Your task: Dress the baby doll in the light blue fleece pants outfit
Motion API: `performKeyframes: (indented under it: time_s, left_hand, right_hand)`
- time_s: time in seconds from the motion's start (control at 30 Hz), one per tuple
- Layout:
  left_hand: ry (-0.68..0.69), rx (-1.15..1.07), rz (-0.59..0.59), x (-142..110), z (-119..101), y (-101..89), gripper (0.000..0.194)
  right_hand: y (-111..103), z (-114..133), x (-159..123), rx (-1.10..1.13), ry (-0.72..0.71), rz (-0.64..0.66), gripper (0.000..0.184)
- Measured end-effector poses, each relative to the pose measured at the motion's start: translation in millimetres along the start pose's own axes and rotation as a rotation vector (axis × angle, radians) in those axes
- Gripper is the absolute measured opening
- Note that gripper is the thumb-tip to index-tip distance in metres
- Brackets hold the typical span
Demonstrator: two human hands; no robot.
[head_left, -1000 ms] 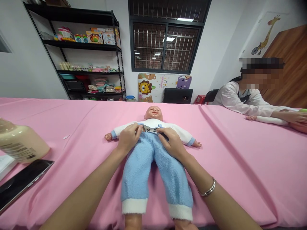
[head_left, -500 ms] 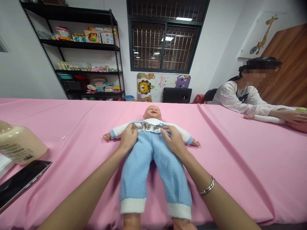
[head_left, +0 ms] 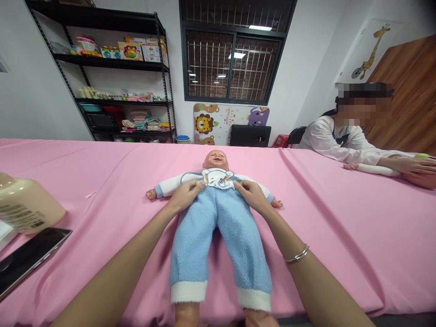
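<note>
A baby doll (head_left: 217, 160) lies on its back, head away from me and arms spread. It wears a white top (head_left: 218, 178) with an animal face on the front, and fluffy light-blue trousers (head_left: 190, 245) with white cuffs. My left hand (head_left: 186, 194) is closed on the top's lower edge, at the left side of the waist. Opposite it, my right hand (head_left: 252, 194) pinches the same edge on the right. The fingertips of both hands are partly hidden by the cloth. A silver bracelet (head_left: 298, 254) circles my right wrist.
Pink cloth (head_left: 112, 181) covers the table. At the left stand a cream pump bottle (head_left: 30, 204) and a dark phone (head_left: 30, 259). On the right a person (head_left: 340, 136) in white rests a hand on another doll (head_left: 378, 170). Behind are loaded black shelves (head_left: 112, 61).
Both hands have shifted slightly inward at the doll's waist. The front of the top, bunched before, now lies flatter, with more of the animal face showing.
</note>
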State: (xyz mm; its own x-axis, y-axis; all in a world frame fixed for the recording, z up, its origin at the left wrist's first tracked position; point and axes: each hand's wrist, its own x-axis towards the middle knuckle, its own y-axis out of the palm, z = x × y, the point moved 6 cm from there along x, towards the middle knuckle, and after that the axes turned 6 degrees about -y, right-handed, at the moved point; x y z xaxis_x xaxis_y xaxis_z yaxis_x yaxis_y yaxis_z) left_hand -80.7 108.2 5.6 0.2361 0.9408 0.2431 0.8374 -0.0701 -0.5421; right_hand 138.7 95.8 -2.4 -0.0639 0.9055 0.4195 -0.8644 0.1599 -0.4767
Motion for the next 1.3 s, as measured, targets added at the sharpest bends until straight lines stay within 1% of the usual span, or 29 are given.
performKeyframes:
  time_s: [0.1, 0.17, 0.2, 0.27, 0.37, 0.5, 0.63, 0.7, 0.8, 0.87, 0.93, 1.0, 1.07, 1.13, 1.2, 1.23, 1.3]
  left_hand:
    - [-0.022, -0.116, 0.105, 0.7, -1.2, -0.4, 0.04]
    - [-0.046, -0.23, 0.123, 1.4, -1.8, -1.9, 0.034]
    - [-0.055, -0.288, 0.113, 1.8, -2.1, -2.8, 0.032]
    - [-0.063, -0.378, 0.074, 2.6, -2.2, -4.2, 0.03]
    - [-0.039, -0.431, 0.03, 3.8, -0.9, -3.4, 0.034]
    - [-0.041, -0.453, -0.037, 6.5, 7.0, -3.5, 0.037]
    - [-0.067, -0.454, -0.081, 7.9, 10.6, -5.2, 0.041]
    - [-0.06, -0.436, -0.095, 7.8, 8.9, -6.5, 0.041]
    - [-0.034, -0.348, -0.091, 8.7, 8.3, -8.6, 0.038]
    - [-0.017, -0.29, -0.065, 10.5, 12.2, -10.3, 0.038]
    - [-0.023, -0.23, -0.027, 12.4, 19.8, -12.7, 0.038]
    - [-0.057, -0.127, 0.04, 13.2, 28.3, -14.1, 0.036]
    - [-0.109, 0.026, 0.117, 12.0, 35.1, -15.3, 0.036]
    - [-0.15, 0.137, 0.201, 8.8, 37.9, -16.1, 0.04]
    - [-0.172, 0.121, 0.275, 4.9, 37.2, -16.7, 0.036]
    - [-0.182, 0.066, 0.307, 3.0, 36.3, -16.7, 0.03]
    - [-0.209, -0.09, 0.351, -0.4, 35.2, -16.5, 0.017]
  right_hand:
    - [4.0, 2.9, -2.6, 0.123, 0.062, 0.156, 0.055]
    - [6.1, 4.8, -4.2, 0.269, 0.085, 0.227, 0.055]
    - [6.2, 5.6, -4.2, 0.363, 0.088, 0.231, 0.052]
    - [4.3, 4.5, -3.0, 0.534, 0.096, 0.178, 0.046]
    - [2.4, 0.3, -0.8, 0.648, 0.093, 0.079, 0.042]
    - [2.8, -2.6, 0.8, 0.61, 0.056, -0.003, 0.041]
    - [6.8, -8.3, 2.3, 0.496, 0.038, -0.039, 0.039]
    - [7.8, -10.8, 3.5, 0.392, -0.009, -0.064, 0.035]
    - [6.7, -12.6, 4.3, 0.165, -0.093, -0.114, 0.028]
    - [6.4, -15.1, 4.3, 0.046, -0.101, -0.116, 0.028]
    - [6.6, -20.4, 4.1, -0.013, -0.052, -0.079, 0.033]
    - [8.3, -28.2, 3.2, -0.035, 0.041, 0.009, 0.042]
    - [9.0, -34.5, 1.1, -0.034, 0.126, 0.101, 0.049]
    - [6.5, -36.8, -1.1, -0.025, 0.167, 0.149, 0.052]
    - [2.8, -34.7, -2.8, 0.001, 0.164, 0.165, 0.05]
    - [0.9, -32.7, -3.4, 0.033, 0.154, 0.159, 0.048]
    - [-3.6, -28.1, -4.1, 0.107, 0.128, 0.104, 0.042]
